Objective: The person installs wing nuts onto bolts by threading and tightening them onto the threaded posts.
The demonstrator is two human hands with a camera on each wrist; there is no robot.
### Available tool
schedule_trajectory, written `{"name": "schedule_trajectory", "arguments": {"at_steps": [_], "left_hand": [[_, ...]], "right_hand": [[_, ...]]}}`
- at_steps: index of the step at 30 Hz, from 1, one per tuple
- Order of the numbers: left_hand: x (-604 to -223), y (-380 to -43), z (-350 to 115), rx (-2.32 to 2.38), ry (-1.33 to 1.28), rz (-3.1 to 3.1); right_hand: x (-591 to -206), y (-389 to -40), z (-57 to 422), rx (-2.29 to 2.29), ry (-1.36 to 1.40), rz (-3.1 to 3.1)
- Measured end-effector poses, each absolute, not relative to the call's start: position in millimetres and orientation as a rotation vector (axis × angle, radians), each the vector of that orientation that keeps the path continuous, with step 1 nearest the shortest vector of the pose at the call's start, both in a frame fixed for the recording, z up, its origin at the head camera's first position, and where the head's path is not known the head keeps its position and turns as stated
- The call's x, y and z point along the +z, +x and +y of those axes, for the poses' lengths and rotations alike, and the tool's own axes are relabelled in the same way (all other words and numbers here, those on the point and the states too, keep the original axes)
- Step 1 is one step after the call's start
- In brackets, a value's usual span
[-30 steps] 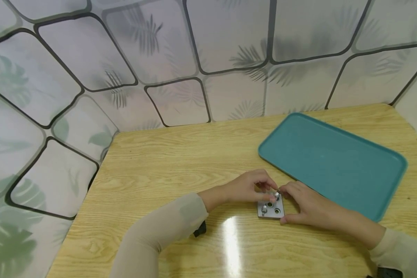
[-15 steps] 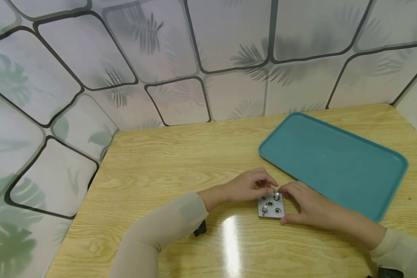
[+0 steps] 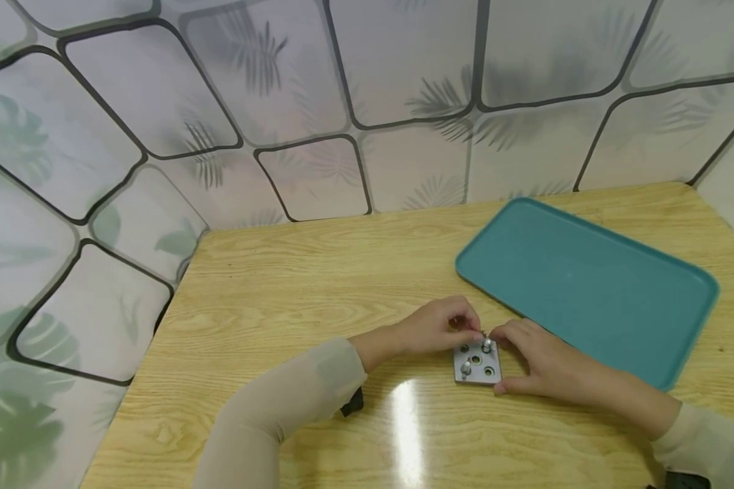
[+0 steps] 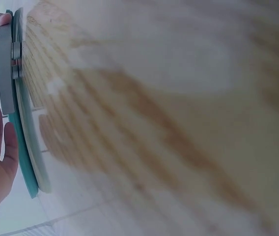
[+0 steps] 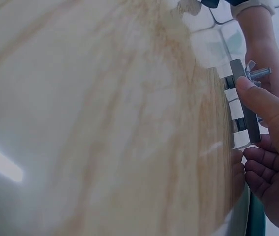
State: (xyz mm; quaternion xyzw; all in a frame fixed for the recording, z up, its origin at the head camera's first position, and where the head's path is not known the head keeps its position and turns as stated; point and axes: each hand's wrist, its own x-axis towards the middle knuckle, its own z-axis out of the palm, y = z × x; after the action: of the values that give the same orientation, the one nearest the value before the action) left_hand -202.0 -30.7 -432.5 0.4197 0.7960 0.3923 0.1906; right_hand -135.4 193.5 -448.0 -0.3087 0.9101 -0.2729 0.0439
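A small square metal plate (image 3: pixel 476 375) with several holes sits near the table's middle right. Two bolts pass through it, at opposite corners; their heads (image 5: pixel 229 82) show under the plate in the right wrist view. On the far bolt is a wing nut (image 5: pixel 251 68). My left hand (image 3: pixel 434 326) comes from the left, thumb and index fingertips pinched together at this wing nut. Its other fingers show loosely extended in the left wrist view. My right hand (image 3: pixel 538 356) grips the plate from the right, thumb at the near corner and index finger at the far one.
A teal tray (image 3: pixel 587 285) lies behind and right of the plate, close to the right hand. The wooden table (image 3: pixel 281 292) ends at a patterned wall covering (image 3: pixel 404 163) at the back and left. Light reflects off the tabletop in front.
The left thumb and index finger have moved from around the far bolt to its far left side and closed together. The right hand and plate stay nearly in place.
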Motion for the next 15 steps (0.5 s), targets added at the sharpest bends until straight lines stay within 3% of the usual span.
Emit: {"name": "schedule_trajectory", "arguments": {"at_steps": [15], "left_hand": [[-431.8,-201.7,-28.0,1.078,1.273,2.164]], "right_hand": [[-449.3,-136.1,194.2,-0.826,-0.971,2.802]]}}
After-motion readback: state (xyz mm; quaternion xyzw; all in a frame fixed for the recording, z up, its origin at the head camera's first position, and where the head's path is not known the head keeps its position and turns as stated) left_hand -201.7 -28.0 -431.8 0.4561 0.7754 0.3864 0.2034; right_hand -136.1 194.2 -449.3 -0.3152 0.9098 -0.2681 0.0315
